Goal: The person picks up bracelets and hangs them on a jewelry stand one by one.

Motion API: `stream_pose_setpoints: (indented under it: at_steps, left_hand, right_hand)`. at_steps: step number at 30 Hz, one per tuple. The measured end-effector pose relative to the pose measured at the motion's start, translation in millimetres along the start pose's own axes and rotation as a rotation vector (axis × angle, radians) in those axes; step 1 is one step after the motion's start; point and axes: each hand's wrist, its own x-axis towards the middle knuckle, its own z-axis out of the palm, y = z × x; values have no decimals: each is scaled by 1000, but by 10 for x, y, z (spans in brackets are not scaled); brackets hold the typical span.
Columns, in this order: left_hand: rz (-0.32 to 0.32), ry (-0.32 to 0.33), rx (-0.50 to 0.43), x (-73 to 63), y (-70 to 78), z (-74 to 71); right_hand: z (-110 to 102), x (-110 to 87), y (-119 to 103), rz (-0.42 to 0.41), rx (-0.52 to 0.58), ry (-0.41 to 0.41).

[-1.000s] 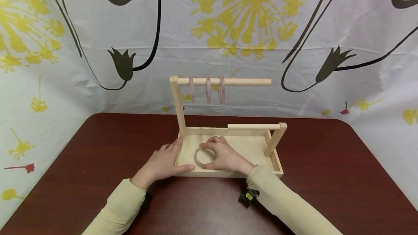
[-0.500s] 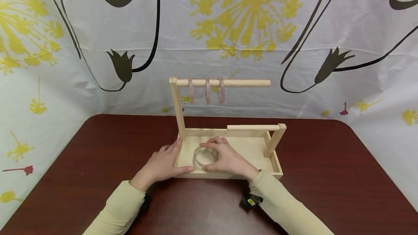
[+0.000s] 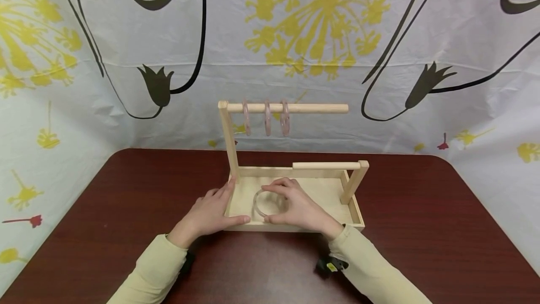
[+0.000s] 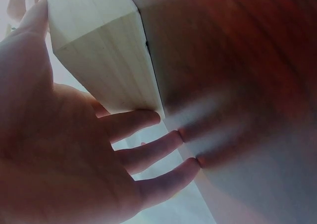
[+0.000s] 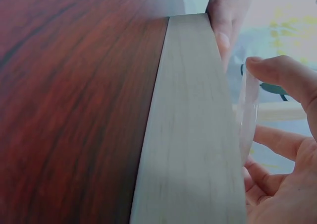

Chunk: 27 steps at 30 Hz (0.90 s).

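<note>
My right hand [image 3: 295,208] pinches a clear, faintly pinkish bangle [image 3: 255,203] between thumb and fingers, low inside a pale wooden tray stand [image 3: 318,196]. In the right wrist view the bangle [image 5: 248,105] shows edge-on behind the front wall, the thumb at its upper rim. My left hand [image 3: 208,210] rests against the tray's left end with fingers fairly straight, its thumb along the front wall. In the left wrist view those fingers [image 4: 153,149] reach past the tray corner [image 4: 106,60], fingertips at the tabletop.
Several pink bangles [image 3: 267,123] hang from the stand's tall upper bar [image 3: 316,108], which has a free right end. A shorter bar [image 3: 325,166] points left from the right post [image 3: 353,184]. The dark red table [image 3: 422,210] ends at a flower-printed curtain [image 3: 202,121].
My right hand has shifted slightly right with the bangle, whose angle has changed a little in the fingers. My left hand stays in place on the tray.
</note>
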Motion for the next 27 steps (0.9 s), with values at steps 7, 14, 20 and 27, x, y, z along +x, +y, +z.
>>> stream_pose_setpoints:
  at_steps: [7, 14, 20, 27]
  left_hand:
    - [0, -2, 13, 7, -18, 8]
    - [-3, 0, 8, 10, -24, 17]
    - [-11, -3, 1, 14, -17, 16]
    - [-4, -2, 10, 9, -22, 12]
  right_hand:
    - [-75, -79, -29, -21, -26, 30]
    - [-152, -202, -44, -12, -13, 46]
    - [-210, -317, -29, -15, -16, 53]
    - [-315, -451, -12, -23, -40, 77]
